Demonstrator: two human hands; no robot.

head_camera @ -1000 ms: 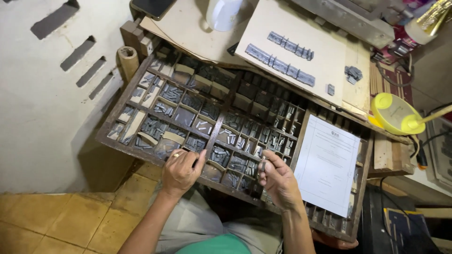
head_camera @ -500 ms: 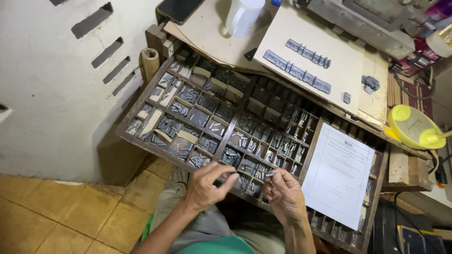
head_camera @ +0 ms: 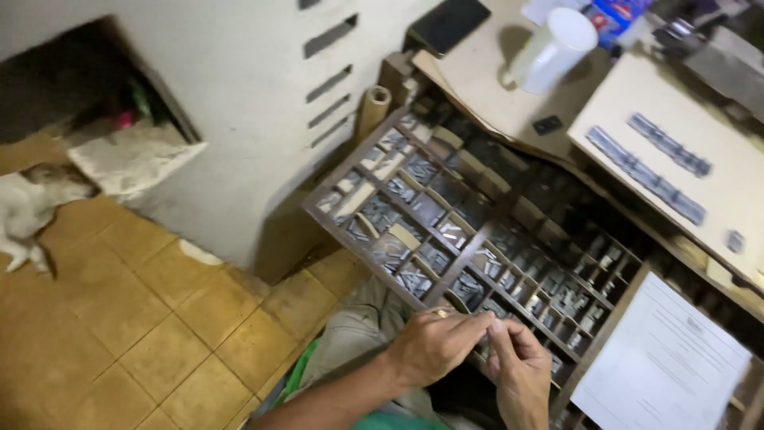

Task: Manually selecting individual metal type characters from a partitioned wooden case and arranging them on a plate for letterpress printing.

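Looking down from head height, the view takes in a tiled floor (head_camera: 127,334) and a pale wall (head_camera: 239,103) on the left, with a white animal (head_camera: 28,211) lying at the far left edge; to the right a large wooden type case (head_camera: 446,231), tilted and split into many small compartments, holds loose metal type sorts (head_camera: 414,279), most compartments stocked, a few looking bare; above it a pale composing board (head_camera: 716,159) carries two rows of set metal type (head_camera: 645,171), so some lines appear already composed, though how many remain cannot be judged; a printed paper sheet (head_camera: 664,366) lies on the case's right end; a white cup (head_camera: 553,49) and a dark phone (head_camera: 447,25) sit on the desk (head_camera: 493,95) beyond; at the near edge of the case the left hand (head_camera: 434,346) and right hand (head_camera: 521,370) meet, fingertips touching, both pinched closed as if on a small sort between them; the piece itself is hidden, so whether either hand really grips one cannot be told; a ring shows on the left hand.
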